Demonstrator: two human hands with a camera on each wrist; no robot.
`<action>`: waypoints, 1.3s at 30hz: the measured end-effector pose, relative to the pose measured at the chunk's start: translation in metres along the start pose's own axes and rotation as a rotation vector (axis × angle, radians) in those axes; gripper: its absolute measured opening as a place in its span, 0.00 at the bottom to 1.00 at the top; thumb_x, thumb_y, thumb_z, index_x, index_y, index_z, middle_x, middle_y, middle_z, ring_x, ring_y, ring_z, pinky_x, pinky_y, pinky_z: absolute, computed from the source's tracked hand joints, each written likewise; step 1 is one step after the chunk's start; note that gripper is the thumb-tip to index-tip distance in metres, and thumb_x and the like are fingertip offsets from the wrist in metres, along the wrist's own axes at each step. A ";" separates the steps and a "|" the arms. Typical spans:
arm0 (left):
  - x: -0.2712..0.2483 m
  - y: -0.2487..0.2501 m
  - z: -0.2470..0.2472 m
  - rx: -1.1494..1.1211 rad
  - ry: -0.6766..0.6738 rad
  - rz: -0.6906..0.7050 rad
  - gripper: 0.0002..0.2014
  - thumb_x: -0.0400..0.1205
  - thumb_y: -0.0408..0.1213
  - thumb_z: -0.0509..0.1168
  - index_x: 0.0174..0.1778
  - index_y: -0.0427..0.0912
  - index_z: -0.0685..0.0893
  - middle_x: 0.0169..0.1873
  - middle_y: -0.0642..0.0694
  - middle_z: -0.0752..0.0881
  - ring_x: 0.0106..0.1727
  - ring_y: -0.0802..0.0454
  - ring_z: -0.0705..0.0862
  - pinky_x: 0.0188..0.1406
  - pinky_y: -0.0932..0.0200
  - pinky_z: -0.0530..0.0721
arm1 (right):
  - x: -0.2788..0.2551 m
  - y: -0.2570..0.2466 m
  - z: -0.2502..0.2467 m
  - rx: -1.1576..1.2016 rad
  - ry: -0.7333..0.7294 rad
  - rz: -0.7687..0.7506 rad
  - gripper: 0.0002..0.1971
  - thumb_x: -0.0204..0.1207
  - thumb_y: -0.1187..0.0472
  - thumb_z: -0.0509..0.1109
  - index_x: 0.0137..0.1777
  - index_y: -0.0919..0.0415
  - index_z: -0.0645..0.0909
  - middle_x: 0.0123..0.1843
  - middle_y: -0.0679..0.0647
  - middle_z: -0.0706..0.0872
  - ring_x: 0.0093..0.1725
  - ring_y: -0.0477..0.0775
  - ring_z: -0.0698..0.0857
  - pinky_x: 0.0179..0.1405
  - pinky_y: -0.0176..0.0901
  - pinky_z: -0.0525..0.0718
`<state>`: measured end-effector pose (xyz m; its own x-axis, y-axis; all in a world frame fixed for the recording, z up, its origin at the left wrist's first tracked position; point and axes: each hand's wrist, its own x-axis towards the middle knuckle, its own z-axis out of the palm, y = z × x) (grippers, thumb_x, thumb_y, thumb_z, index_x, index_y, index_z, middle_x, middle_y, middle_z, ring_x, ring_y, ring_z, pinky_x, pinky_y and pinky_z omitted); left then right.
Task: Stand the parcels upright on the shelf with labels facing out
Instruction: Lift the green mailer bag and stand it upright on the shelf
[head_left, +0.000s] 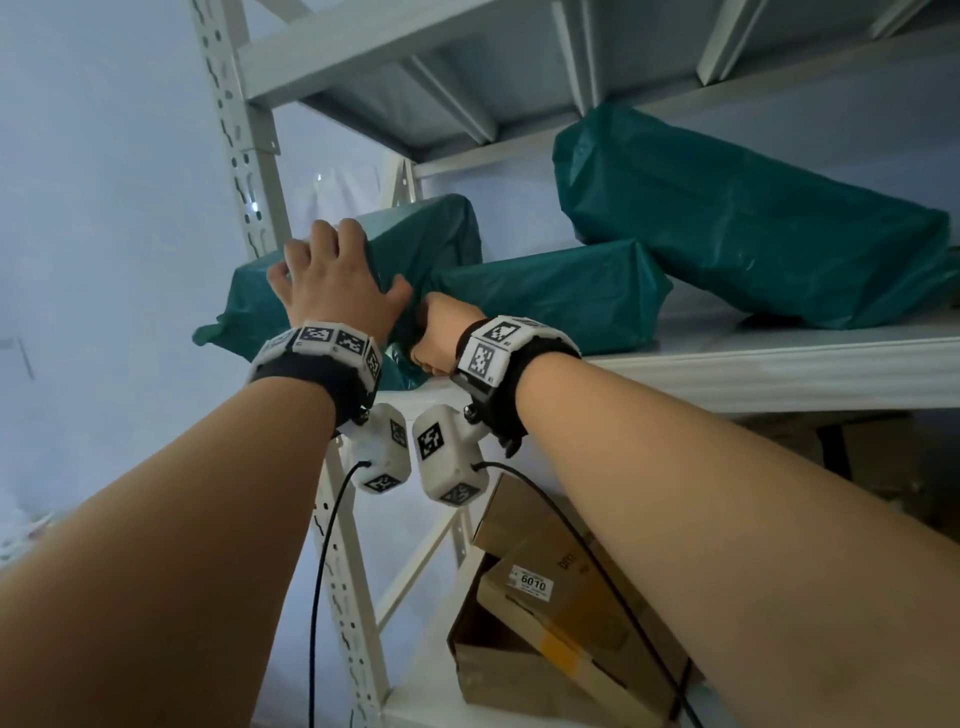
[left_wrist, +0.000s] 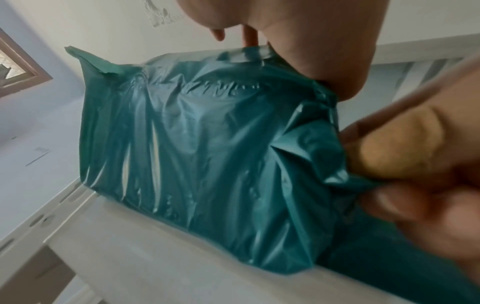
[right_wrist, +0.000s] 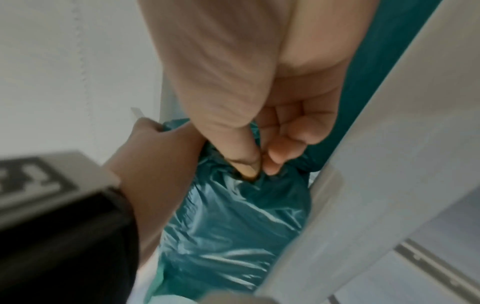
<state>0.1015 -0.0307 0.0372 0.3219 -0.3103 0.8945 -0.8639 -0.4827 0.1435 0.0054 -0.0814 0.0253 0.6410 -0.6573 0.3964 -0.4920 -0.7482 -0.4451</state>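
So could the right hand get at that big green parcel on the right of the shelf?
Probably, but not freely: the right hand pinches the wrap of the left parcel. The big parcel sits at the open front of the shelf with nothing before it.

Low down in your head view you've got cardboard boxes (head_left: 514, 525) stacked at a tilt, leaning on each other. One has a white sticker (head_left: 532, 583) w/ "6010" printed on it, and a yellow tape strip (head_left: 563, 647) runs across the box below. Bkgd is a pale blue wall (head_left: 104, 182). In your L wrist view, a brown window frame (left_wrist: 23, 67) sits at the upper edge.
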 end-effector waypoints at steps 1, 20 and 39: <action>0.000 0.000 -0.001 0.002 0.010 -0.005 0.27 0.74 0.55 0.62 0.63 0.41 0.71 0.61 0.39 0.74 0.65 0.36 0.71 0.67 0.38 0.66 | 0.002 0.000 0.000 0.079 -0.004 0.024 0.26 0.74 0.60 0.69 0.72 0.63 0.69 0.62 0.61 0.84 0.59 0.62 0.85 0.55 0.46 0.83; -0.042 -0.025 -0.014 -0.050 0.085 -0.129 0.30 0.77 0.55 0.61 0.73 0.48 0.69 0.61 0.39 0.70 0.64 0.39 0.68 0.70 0.44 0.60 | 0.010 -0.013 0.001 0.727 -0.010 0.078 0.49 0.67 0.32 0.69 0.81 0.61 0.61 0.77 0.57 0.74 0.72 0.61 0.78 0.70 0.45 0.75; -0.032 -0.035 -0.021 -0.133 0.085 -0.006 0.21 0.85 0.49 0.53 0.68 0.40 0.73 0.64 0.38 0.75 0.66 0.37 0.72 0.68 0.43 0.69 | -0.006 -0.009 0.022 -0.106 -0.020 -0.184 0.16 0.80 0.56 0.65 0.64 0.63 0.79 0.63 0.62 0.84 0.60 0.64 0.84 0.56 0.46 0.81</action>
<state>0.1133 0.0137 0.0124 0.2981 -0.2342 0.9253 -0.9074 -0.3703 0.1986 0.0186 -0.0685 0.0091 0.7368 -0.5077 0.4465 -0.4240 -0.8614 -0.2798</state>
